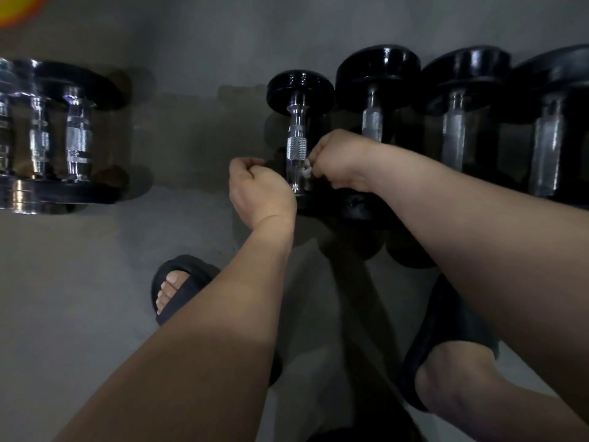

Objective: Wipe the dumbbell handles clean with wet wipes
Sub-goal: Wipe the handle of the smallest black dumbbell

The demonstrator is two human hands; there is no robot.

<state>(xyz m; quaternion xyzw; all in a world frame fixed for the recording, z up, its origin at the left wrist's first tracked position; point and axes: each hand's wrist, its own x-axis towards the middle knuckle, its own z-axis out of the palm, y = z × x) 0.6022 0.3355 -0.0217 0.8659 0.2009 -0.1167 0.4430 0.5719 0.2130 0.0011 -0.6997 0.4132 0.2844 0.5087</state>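
Note:
A small black dumbbell with a chrome knurled handle lies on the grey floor at the left end of a row. My right hand is curled beside the lower part of the handle and pinches a white wet wipe, which touches the bar. On the other side of the handle, my left hand has its fingers curled. What it holds, if anything, is hidden. Both hands flank the near end of the bar.
Three larger black dumbbells lie in a row to the right. Chrome-handled dumbbells lie at the left. My feet in black slippers stand on the floor below. The scene is dim.

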